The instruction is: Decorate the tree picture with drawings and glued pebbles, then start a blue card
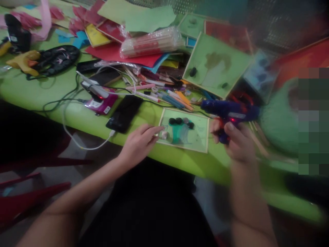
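My right hand (238, 142) is wrapped round the grip of a blue hot glue gun (228, 110), its nozzle pointing left above the table edge. My left hand (140, 142) rests on the left edge of a small green framed card (197, 137), fingers together, its fingertips beside a small pale stone (163, 134). On the card lie dark pebbles (180, 121) above a painted teal trunk. The card lies flat at the near edge of the green table (31, 92).
A black phone (124, 113) on a white cable lies left of the card, next to a pink device (101, 103). Pens and markers (167, 96), coloured paper, a bag of sticks (151, 43) and a larger green framed picture (216, 65) crowd the back. Red chair parts stand lower left.
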The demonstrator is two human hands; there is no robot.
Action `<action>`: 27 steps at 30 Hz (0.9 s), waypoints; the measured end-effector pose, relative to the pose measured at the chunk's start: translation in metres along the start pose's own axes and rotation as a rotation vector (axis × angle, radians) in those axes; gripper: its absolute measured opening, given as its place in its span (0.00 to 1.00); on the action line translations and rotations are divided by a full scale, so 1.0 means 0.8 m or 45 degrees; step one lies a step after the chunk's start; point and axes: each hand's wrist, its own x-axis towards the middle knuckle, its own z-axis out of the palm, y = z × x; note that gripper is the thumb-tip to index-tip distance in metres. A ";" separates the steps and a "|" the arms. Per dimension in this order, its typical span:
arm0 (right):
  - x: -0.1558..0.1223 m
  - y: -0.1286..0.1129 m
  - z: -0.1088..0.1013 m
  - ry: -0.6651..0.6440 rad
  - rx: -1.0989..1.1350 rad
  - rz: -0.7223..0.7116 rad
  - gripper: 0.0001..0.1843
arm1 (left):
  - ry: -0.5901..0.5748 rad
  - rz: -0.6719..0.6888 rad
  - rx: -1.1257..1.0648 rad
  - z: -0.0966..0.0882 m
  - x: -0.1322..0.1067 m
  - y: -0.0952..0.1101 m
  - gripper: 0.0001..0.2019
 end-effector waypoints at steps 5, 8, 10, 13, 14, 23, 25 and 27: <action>0.000 0.001 -0.001 0.014 0.002 -0.013 0.17 | -0.022 -0.056 -0.021 -0.013 0.005 -0.001 0.10; 0.000 -0.001 -0.001 0.024 -0.024 -0.006 0.20 | 0.008 -0.014 0.001 -0.021 0.009 -0.003 0.10; 0.000 -0.002 -0.001 0.028 -0.026 -0.004 0.20 | -0.024 0.030 0.076 -0.023 0.014 -0.005 0.12; 0.000 -0.003 -0.002 0.034 -0.026 -0.003 0.20 | -0.133 0.046 0.183 -0.022 0.022 -0.007 0.11; 0.000 -0.003 -0.002 0.037 -0.025 -0.004 0.20 | -0.160 0.037 0.206 -0.020 0.025 -0.007 0.10; -0.001 0.000 -0.004 0.002 0.006 -0.042 0.16 | -0.258 0.076 0.313 -0.012 0.033 -0.002 0.06; -0.001 -0.001 -0.003 0.017 0.003 -0.044 0.15 | -0.269 0.092 0.313 -0.009 0.037 0.001 0.07; -0.002 -0.002 -0.002 0.034 0.008 -0.037 0.16 | -0.254 0.090 0.287 -0.010 0.044 0.001 0.09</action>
